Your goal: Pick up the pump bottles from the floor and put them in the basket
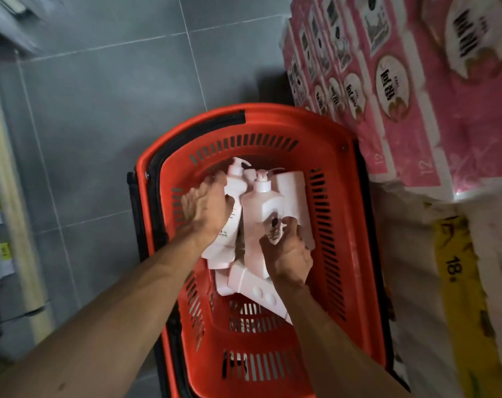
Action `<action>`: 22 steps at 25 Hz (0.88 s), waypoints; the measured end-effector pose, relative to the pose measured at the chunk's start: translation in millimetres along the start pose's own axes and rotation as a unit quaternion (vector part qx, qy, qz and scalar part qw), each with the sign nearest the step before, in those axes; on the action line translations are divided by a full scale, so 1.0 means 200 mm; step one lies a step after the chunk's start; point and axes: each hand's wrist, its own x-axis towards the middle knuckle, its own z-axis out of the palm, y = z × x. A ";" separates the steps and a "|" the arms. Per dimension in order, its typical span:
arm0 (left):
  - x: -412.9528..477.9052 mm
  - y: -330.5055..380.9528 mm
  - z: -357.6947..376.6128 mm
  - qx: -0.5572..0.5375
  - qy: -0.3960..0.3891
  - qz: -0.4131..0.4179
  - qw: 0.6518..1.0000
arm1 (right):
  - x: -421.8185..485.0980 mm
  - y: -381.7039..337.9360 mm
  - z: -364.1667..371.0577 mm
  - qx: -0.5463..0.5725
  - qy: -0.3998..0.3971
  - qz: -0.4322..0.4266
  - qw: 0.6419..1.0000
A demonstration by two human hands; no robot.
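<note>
A red plastic basket (339, 214) with slotted walls stands on the grey tiled floor. Several white pump bottles lie inside it. My left hand (206, 208) grips one white pump bottle (235, 196) by its body, over the basket's left half. My right hand (287, 254) grips a second white pump bottle (262, 208) low on its body, pump pointing away from me. Another bottle (255, 285) lies flat beneath both, and one more (294, 191) rests against the right wall. Both held bottles are inside the basket's rim.
Pink packs of tissue rolls (402, 90) are stacked close to the basket's right side. White and yellow packs (456, 282) lie nearer on the right. A shelf edge (11, 182) with price tags runs along the left. Grey floor tiles (115, 96) lie beyond the basket.
</note>
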 end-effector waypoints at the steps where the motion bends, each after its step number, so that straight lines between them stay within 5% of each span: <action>1: -0.01 -0.03 0.01 0.023 -0.021 -0.003 1.000 | 0.00 0.01 -0.03 -0.010 -0.007 -0.016 1.000; 11: -0.26 -0.12 -0.13 0.155 -0.052 0.090 0.982 | -0.08 0.02 -0.26 -0.123 -0.077 -0.097 0.985; 22: -0.60 0.10 -0.72 0.166 -0.009 0.133 0.977 | -0.37 -0.11 -0.81 -0.183 -0.037 -0.173 0.967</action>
